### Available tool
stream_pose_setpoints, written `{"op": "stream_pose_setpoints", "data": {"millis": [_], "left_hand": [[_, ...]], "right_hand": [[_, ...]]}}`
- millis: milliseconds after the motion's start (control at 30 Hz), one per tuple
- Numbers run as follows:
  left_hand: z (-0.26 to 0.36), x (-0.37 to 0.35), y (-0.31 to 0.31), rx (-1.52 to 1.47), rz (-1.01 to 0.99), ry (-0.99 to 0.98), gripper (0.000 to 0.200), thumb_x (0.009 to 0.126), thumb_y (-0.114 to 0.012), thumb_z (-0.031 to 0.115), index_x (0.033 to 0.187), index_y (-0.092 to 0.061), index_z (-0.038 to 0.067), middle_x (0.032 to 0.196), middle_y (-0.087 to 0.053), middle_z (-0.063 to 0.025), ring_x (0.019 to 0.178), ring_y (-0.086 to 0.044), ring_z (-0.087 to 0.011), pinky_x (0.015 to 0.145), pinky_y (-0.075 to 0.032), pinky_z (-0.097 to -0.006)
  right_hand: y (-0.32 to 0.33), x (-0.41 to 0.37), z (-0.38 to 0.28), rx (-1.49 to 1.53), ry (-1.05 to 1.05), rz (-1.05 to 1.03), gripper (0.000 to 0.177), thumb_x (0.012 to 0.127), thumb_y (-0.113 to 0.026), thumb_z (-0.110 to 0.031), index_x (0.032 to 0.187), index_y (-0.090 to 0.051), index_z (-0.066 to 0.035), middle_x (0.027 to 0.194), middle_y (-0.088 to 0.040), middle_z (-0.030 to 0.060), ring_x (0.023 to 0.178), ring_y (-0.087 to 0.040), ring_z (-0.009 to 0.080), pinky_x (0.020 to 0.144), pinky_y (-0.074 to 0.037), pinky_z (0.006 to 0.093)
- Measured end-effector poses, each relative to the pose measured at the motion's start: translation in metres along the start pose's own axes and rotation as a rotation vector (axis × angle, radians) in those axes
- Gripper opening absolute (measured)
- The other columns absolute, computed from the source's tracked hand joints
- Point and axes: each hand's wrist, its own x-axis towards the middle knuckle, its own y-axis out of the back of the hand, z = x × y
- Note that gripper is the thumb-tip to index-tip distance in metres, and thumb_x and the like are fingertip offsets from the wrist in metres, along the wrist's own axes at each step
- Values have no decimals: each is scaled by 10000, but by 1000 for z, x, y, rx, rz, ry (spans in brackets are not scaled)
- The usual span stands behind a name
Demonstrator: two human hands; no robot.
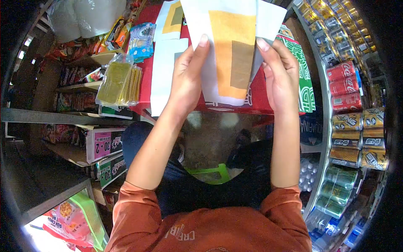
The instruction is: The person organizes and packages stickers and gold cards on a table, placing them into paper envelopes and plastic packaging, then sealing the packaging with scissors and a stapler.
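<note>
Both of my hands hold up a white folded sheet [218,54], paper or cloth, printed with an orange block and a brown one. My left hand [189,80] grips its left edge, thumb on top and fingers hidden behind. On the other side, my right hand [280,73] pinches the right edge with the thumb in front and fingers curled. A white flap [270,19] shows behind the sheet at the upper right. Similar white pieces with orange and grey blocks [161,77] lie on the red table [145,82], left of my left hand.
Clear packs of yellow-green sheets [115,82] and blue packets [142,40] sit at the table's left. A green-and-white patterned item [305,90] lies right. Shelves of snack packets [79,101] stand left; stacked drink cans [346,126] line the right. A green stool [210,173] shows below.
</note>
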Motion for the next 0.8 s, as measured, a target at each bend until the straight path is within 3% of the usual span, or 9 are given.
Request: {"op": "stream_pose_setpoints", "data": {"millis": [333, 533, 800], "left_hand": [[-1, -1, -1, -24, -24, -47, 427, 1070, -517, 378, 1205, -667, 2, 1125, -707, -52, 1006, -632, -73, 889, -489, -242], [-2, -2, -4, 5, -48, -9, 329, 1031, -616, 286, 1163, -694, -6, 1059, -727, -38, 922, -649, -66, 805, -517, -231], [-7, -4, -7, 2, -15, 24, 318, 1020, -636, 279, 1138, -711, -6, 1031, -734, -43, 876, -651, -61, 773, -517, -227]], "right_hand": [[-16, -4, 4, 7, 12, 3, 323, 881, -778, -97, 1159, -682, 37, 1070, -743, 96, 969, -694, 130, 907, -531, 291], [-13, 0, 10, 103, -30, 96, 286, 893, -765, -98, 1144, -685, 17, 1077, -741, 97, 957, -695, 128, 878, -532, 277], [-14, 1, 14, 146, -66, 123, 282, 900, -753, -106, 1147, -692, 16, 1085, -740, 104, 967, -693, 131, 889, -521, 270]]}}
